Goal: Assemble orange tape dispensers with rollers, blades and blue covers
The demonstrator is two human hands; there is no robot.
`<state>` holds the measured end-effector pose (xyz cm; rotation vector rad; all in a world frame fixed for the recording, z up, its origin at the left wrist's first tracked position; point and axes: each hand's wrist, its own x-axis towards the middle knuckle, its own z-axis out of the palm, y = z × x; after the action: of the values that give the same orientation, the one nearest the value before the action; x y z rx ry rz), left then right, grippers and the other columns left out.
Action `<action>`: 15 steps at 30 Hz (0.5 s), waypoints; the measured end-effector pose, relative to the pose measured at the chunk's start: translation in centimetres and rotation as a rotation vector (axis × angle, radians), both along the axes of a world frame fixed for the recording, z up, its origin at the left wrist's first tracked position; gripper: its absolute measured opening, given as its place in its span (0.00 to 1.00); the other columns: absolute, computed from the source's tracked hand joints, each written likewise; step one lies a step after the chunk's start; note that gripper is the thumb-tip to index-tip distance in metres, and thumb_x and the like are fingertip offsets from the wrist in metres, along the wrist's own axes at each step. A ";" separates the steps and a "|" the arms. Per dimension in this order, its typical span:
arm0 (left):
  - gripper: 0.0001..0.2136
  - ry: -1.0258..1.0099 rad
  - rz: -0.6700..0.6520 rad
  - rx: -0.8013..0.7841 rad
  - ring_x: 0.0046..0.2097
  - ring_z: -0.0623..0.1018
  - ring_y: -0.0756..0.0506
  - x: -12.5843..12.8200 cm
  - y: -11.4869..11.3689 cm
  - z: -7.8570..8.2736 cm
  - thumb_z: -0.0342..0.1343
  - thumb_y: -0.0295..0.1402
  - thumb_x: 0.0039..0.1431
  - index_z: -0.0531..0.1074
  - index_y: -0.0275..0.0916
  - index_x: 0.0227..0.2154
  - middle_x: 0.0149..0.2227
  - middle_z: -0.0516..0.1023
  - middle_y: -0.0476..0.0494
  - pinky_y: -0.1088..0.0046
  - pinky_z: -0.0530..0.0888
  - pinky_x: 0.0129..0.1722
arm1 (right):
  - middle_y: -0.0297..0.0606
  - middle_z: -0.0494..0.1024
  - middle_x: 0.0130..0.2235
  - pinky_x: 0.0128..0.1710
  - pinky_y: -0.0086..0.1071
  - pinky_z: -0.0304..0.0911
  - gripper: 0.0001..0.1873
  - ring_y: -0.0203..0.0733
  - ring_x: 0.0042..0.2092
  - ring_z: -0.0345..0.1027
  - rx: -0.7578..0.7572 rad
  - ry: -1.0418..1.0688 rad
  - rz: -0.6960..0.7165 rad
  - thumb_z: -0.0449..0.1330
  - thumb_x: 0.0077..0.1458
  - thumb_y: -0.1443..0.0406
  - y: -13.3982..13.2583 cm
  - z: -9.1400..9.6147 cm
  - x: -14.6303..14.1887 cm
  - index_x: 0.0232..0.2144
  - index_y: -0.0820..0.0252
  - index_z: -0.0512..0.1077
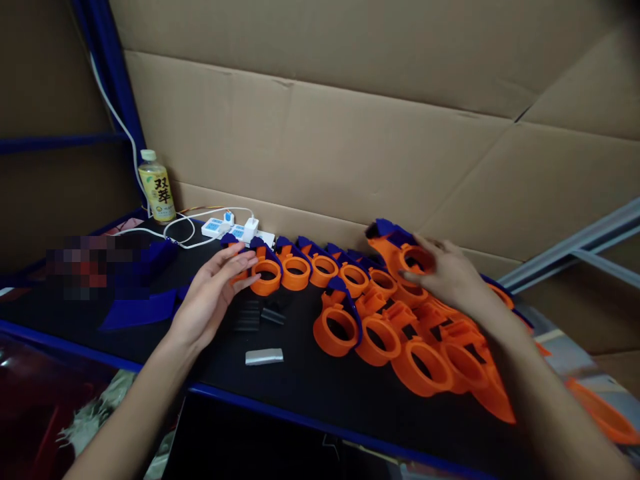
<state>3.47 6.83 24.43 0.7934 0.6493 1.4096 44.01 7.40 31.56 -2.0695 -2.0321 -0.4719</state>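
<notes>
My right hand (447, 273) is closed around an orange and blue tape dispenser (387, 247), tilted above the right part of the back row. My left hand (213, 290) is open beside the left end of that row. Its fingers are stretched out and partly cover the leftmost dispenser (243, 260); I cannot tell if they touch it. Next to the fingertips stands another tape dispenser (267, 280). Nearer me on the right lie several orange dispenser bodies (423, 367), and one dispenser with a blue part (336, 327) stands at their left end.
Small dark strips (247, 315) and a silvery bar (264, 357) lie on the black tabletop (300, 407). White power strips (240, 230) with cables sit by the cardboard wall (325, 147). A yellow-labelled bottle (157, 187) stands at the back left, blue pieces (143, 308) before it.
</notes>
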 end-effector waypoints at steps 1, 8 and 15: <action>0.18 0.007 -0.014 -0.002 0.58 0.78 0.36 0.0 0.1 0.0 0.64 0.30 0.60 0.74 0.35 0.53 0.54 0.79 0.32 0.55 0.76 0.55 | 0.66 0.66 0.62 0.63 0.42 0.56 0.38 0.61 0.64 0.61 -0.069 -0.032 -0.056 0.57 0.64 0.58 0.5 -0.3 1.8 0.67 0.80 0.58; 0.15 0.050 -0.106 0.022 0.56 0.79 0.35 0.4 -0.2 -0.2 0.61 0.31 0.62 0.76 0.35 0.50 0.51 0.81 0.33 0.51 0.77 0.55 | 0.69 0.69 0.60 0.58 0.41 0.58 0.38 0.61 0.61 0.64 -0.180 -0.040 -0.143 0.57 0.64 0.59 2.4 -3.4 6.2 0.67 0.81 0.58; 0.12 0.096 -0.191 0.051 0.52 0.80 0.36 0.4 -0.3 -0.1 0.61 0.32 0.62 0.78 0.36 0.48 0.46 0.83 0.36 0.52 0.78 0.52 | 0.65 0.61 0.67 0.66 0.41 0.49 0.38 0.60 0.68 0.56 -0.240 -0.045 -0.151 0.57 0.62 0.60 4.0 -5.1 7.8 0.67 0.82 0.58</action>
<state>3.91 6.54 24.32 0.9429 0.5962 1.2236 51.77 11.38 26.50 -2.3843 -2.0547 -0.3144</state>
